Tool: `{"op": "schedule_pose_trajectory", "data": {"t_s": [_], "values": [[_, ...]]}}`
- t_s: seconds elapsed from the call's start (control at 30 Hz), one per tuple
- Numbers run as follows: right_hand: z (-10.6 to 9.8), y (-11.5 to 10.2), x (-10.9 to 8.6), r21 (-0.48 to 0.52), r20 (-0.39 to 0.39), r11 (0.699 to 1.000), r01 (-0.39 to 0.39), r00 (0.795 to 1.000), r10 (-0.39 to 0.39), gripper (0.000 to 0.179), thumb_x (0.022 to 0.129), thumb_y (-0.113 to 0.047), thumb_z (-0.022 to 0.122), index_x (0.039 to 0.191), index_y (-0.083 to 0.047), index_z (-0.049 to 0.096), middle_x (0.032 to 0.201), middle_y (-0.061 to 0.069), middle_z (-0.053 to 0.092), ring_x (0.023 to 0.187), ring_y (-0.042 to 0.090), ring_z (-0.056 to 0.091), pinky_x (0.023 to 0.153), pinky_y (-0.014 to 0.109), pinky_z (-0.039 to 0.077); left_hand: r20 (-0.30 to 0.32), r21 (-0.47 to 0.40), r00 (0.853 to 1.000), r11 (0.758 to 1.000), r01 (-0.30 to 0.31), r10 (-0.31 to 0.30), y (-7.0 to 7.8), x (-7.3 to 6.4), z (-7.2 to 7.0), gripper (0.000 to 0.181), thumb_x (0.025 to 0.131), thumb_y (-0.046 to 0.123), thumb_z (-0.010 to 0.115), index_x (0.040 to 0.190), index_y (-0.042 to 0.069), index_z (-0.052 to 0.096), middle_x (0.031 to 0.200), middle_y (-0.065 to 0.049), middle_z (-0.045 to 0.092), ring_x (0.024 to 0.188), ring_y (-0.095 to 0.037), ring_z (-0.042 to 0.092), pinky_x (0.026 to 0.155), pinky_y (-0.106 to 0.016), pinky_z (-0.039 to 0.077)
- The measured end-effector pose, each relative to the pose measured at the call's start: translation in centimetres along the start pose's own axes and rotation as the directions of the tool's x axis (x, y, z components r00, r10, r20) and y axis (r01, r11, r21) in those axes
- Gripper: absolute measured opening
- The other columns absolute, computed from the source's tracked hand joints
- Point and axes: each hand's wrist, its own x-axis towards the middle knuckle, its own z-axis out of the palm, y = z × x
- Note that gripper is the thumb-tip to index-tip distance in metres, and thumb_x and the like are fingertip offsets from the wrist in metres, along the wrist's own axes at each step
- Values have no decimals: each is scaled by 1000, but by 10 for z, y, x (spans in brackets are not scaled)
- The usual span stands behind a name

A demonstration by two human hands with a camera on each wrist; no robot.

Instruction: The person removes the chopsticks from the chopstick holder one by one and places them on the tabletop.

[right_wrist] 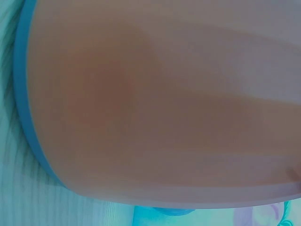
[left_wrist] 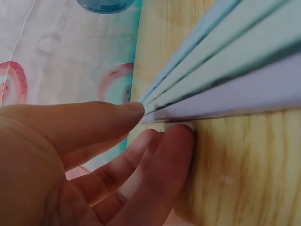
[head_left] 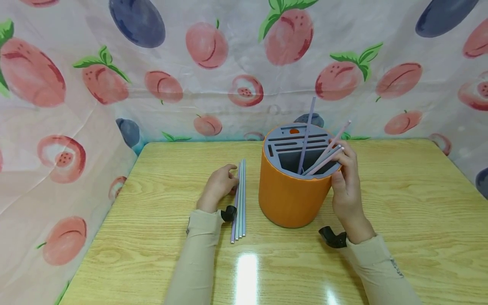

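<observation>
Several pastel chopsticks (head_left: 240, 203) in lilac, mint and pale blue lie side by side on the table. Along their left side is my left hand (head_left: 219, 184); in the left wrist view its thumb and fingers (left_wrist: 181, 146) are loosely bent, with the tips right at the far end of the lilac chopstick (left_wrist: 225, 96). My right hand (head_left: 348, 190) grips the orange utensil holder (head_left: 289, 199) at its right rim, thumb outside and fingers over the top. In the holder's large compartment, a lilac chopstick (head_left: 308, 127) stands steeply, while several others lean right against those fingers. The holder's blurred wall (right_wrist: 141, 117) fills the right wrist view.
Slots and a small orange patch mark the holder's grey top (head_left: 278, 135). The wood-grain table (head_left: 152, 245) reaches a fruit-print cloth (head_left: 190, 101) behind and at the left. Each wrist carries a black camera mount (head_left: 333, 238).
</observation>
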Motion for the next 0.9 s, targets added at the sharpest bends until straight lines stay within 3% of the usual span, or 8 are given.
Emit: {"op": "schedule_pose_trajectory", "data": {"t_s": [0.13, 0.23, 0.37, 0.47, 0.63, 0.9], "values": [[0, 0, -1, -12, 1, 1000, -1, 1000, 1, 55, 92, -43, 43, 102, 11, 44, 128, 24, 33, 122, 37, 27, 100, 37, 26, 5, 25, 1000, 1000, 5, -5, 0, 0, 0, 44, 87, 20, 57, 129, 11, 46, 87, -3, 61, 59, -13, 58, 68, -30, 46], [0, 1, -1, -19, 1, 1000, -2, 1000, 2, 55, 92, -43, 43, 102, 11, 44, 128, 23, 34, 122, 35, 27, 100, 37, 26, -12, 72, 1000, 997, -1, 2, 2, 0, -1, 45, 88, 29, 54, 130, 14, 45, 95, -3, 61, 70, -14, 58, 73, -32, 45], [-1, 2, -2, -24, 2, 1000, -3, 1000, 3, 55, 92, -43, 42, 102, 11, 44, 127, 25, 33, 122, 38, 26, 99, 37, 26, -57, 104, 996, 993, -62, 68, 10, 0, -6, 41, 90, 33, 51, 126, 14, 48, 99, -3, 60, 84, -18, 56, 76, -35, 45], [-1, 1, -2, -27, 7, 1000, -7, 1000, 7, 55, 92, -43, 42, 102, 11, 43, 127, 28, 32, 121, 41, 25, 100, 37, 26, -105, 58, 985, 989, -133, 138, 19, -3, -10, 30, 90, 32, 49, 115, 16, 55, 91, -1, 59, 79, -17, 54, 71, -33, 44], [-2, 1, -1, -22, 11, 1000, -8, 1000, 8, 55, 92, -43, 43, 102, 11, 43, 126, 29, 31, 122, 40, 25, 100, 38, 27, -203, -7, 949, 968, -250, 243, 38, -10, -16, 18, 91, 33, 49, 99, 20, 57, 83, 6, 58, 73, -12, 52, 67, -29, 43], [-2, 1, -2, -23, 5, 1000, -4, 1000, 4, 56, 92, -43, 43, 101, 12, 43, 125, 29, 32, 121, 40, 26, 99, 36, 27, -276, -28, 867, 898, -439, 415, 68, -27, -23, 20, 92, 31, 49, 105, 20, 59, 90, 9, 59, 82, -5, 53, 71, -25, 45]]}}
